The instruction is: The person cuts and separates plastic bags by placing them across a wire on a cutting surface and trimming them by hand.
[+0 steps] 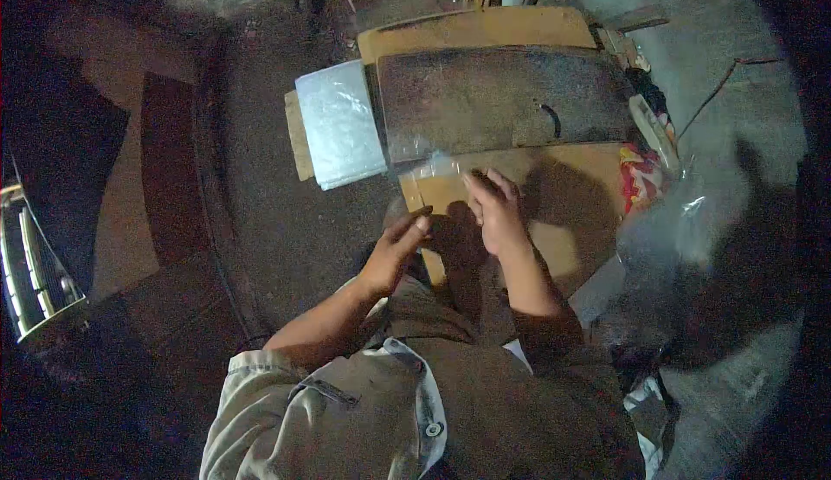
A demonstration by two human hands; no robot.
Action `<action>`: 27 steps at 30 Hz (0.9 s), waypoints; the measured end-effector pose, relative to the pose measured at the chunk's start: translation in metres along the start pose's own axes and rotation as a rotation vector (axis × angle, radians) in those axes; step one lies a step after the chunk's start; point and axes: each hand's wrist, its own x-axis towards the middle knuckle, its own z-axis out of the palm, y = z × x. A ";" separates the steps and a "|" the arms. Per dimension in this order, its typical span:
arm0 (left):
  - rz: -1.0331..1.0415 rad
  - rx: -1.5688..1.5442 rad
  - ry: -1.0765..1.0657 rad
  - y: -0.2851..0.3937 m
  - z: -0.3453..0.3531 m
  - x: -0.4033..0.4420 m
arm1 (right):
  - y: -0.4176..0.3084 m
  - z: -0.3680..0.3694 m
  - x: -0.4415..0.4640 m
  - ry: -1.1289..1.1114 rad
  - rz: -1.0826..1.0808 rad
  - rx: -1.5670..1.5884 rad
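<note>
The person's left hand [400, 242] is pinching what looks like the left side of a clear, thin plastic film [440, 167] between thumb and fingers, while the right hand [496, 207] is bending its fingers beside the film's right edge, whether gripping it I cannot tell. The film is spanning the flat brown cardboard sheet [567, 190], near a dark, worn rectangular board [485, 90]. The handling is seemingly partway along, this piece not yet set down, a whitish plastic stack [342, 125] lying leftward, and how much remains isn't showing
</note>
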 end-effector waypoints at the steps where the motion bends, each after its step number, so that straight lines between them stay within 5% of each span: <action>1: -0.073 -0.215 -0.052 0.005 0.000 0.000 | -0.003 -0.005 -0.012 -0.087 0.058 0.018; 7: -0.076 -0.636 -0.104 0.022 0.006 -0.008 | 0.005 -0.018 -0.086 -0.197 0.179 -0.031; 18: 0.034 -0.738 -0.066 0.039 0.010 -0.059 | 0.026 -0.030 -0.128 -0.336 0.071 -0.098; 21: 0.024 -0.768 -0.018 0.045 0.011 -0.074 | 0.032 -0.033 -0.134 -0.511 0.434 0.244; 24: 0.093 -0.763 -0.052 0.073 0.019 -0.099 | 0.045 -0.027 -0.136 -0.523 0.547 0.575; 27: 0.168 -0.702 -0.099 0.076 0.014 -0.112 | 0.019 -0.012 -0.144 -0.420 0.369 0.620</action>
